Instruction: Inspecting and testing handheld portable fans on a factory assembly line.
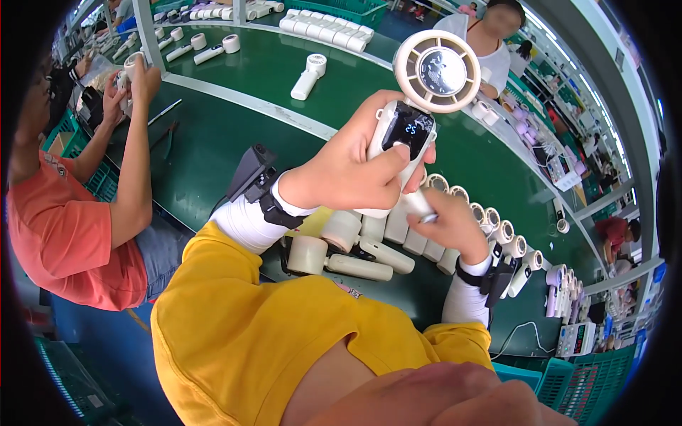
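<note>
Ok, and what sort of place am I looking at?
Probably a factory assembly line. The left hand holds a handheld fan, more fans lie lined up on a green workbench, and a co-worker in an orange-red top handles a similar device.

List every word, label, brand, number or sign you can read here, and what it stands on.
Dark display of the cream handheld fan in the left hand: two lit digits, legible but not copied out here.
White box at lower right: lit digits on its panel, too small and blurred to read.
Co-worker's orange shirt: a pale mark, too small to make out.
I can make out no other text.
</note>
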A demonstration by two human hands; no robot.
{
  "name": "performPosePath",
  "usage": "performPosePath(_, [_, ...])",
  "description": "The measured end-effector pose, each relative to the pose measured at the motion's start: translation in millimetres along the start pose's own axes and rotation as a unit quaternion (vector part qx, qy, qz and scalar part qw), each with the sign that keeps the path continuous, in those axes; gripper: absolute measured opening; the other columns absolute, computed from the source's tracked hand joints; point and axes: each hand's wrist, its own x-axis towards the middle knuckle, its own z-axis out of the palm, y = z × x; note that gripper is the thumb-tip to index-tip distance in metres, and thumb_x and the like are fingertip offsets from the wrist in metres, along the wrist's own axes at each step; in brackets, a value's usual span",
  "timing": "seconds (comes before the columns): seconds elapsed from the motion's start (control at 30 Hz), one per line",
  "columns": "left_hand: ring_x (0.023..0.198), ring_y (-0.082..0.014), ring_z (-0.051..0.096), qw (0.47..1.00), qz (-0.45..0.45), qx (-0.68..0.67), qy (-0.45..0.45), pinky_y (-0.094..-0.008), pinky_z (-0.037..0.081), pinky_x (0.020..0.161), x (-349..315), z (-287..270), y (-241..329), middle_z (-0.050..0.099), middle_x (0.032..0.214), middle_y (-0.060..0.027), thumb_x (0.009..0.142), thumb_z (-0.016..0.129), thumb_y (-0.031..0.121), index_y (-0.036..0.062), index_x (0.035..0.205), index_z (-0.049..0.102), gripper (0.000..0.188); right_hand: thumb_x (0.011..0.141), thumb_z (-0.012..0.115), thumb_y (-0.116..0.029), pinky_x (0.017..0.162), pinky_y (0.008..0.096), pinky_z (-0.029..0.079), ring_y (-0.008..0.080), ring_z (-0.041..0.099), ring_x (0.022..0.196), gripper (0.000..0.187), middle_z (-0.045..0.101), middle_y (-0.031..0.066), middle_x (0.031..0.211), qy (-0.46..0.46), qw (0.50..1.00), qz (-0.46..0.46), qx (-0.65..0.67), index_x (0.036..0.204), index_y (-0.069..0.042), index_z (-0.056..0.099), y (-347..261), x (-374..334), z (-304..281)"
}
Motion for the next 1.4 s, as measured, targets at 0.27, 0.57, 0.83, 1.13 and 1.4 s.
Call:
performPosePath(0.27, [0.066, -0.013, 0.051, 1.0, 0.007, 0.003, 0.003, -0.0266, 0.042, 0.055, 2, -1, -3, 0.051, 0.088, -0.01, 0.077, 0.033, -0.006, 0.0034, 0.118, 0.023, 0.043, 0.066, 0.061, -0.022, 0.053, 0.0378, 0.042, 0.0299, 0.055, 0.062, 0.024, 0.053, 0.0113, 0.066, 0.006, 0.994, -0.069, -0.087, 0.074, -0.004, 0.049, 6, 3, 31])
performPosePath(0.57, [0.065, -0.013, 0.051, 1.0, 0.008, 0.007, 0.008, -0.0263, 0.042, 0.053, 5, -5, -7, 0.052, 0.088, -0.0109, 0.075, 0.033, -0.006, 0.0025, 0.118, 0.023, 0.044, 0.068, 0.061, -0.025, 0.059, 0.0367, 0.044, 0.0292, 0.056, 0.07, 0.031, 0.055, 0.0118, 0.079, -0.049, 0.993, -0.015, -0.103, 0.09, -0.005, 0.05, 15, 4, 40])
performPosePath(0.83, [0.064, -0.0128, 0.05, 1.0, -0.003, -0.001, -0.014, -0.026, 0.04, 0.049, 4, -1, -5, 0.052, 0.088, -0.011, 0.073, 0.032, -0.007, 0.0025, 0.118, 0.022, 0.048, 0.072, 0.062, -0.028, 0.064, 0.0364, 0.043, 0.0287, 0.054, 0.078, 0.035, 0.052, 0.0122, 0.087, -0.018, 0.999, 0.006, -0.025, 0.094, -0.004, 0.052, 11, -2, 27])
performPosePath(1.13, [0.063, -0.0124, 0.05, 1.0, -0.008, 0.011, -0.006, -0.0258, 0.04, 0.05, 2, 2, -9, 0.052, 0.085, -0.0099, 0.072, 0.032, -0.007, 0.0027, 0.119, 0.022, 0.049, 0.074, 0.061, -0.014, 0.06, 0.0241, 0.037, 0.0166, 0.046, 0.068, 0.024, 0.049, 0.0074, 0.082, 0.114, 0.993, 0.003, 0.023, 0.094, -0.003, 0.055, -25, -18, -54])
performPosePath(1.4, [0.064, -0.0132, 0.051, 0.999, -0.037, -0.011, -0.005, -0.0265, 0.042, 0.052, 0, 6, -12, 0.053, 0.085, -0.01, 0.072, 0.032, -0.007, 0.0038, 0.121, 0.021, 0.05, 0.075, 0.06, -0.014, 0.05, 0.0189, 0.031, 0.0104, 0.043, 0.065, 0.019, 0.048, 0.0049, 0.079, 0.301, 0.952, 0.024, 0.06, 0.089, -0.001, 0.056, -53, -52, -75])
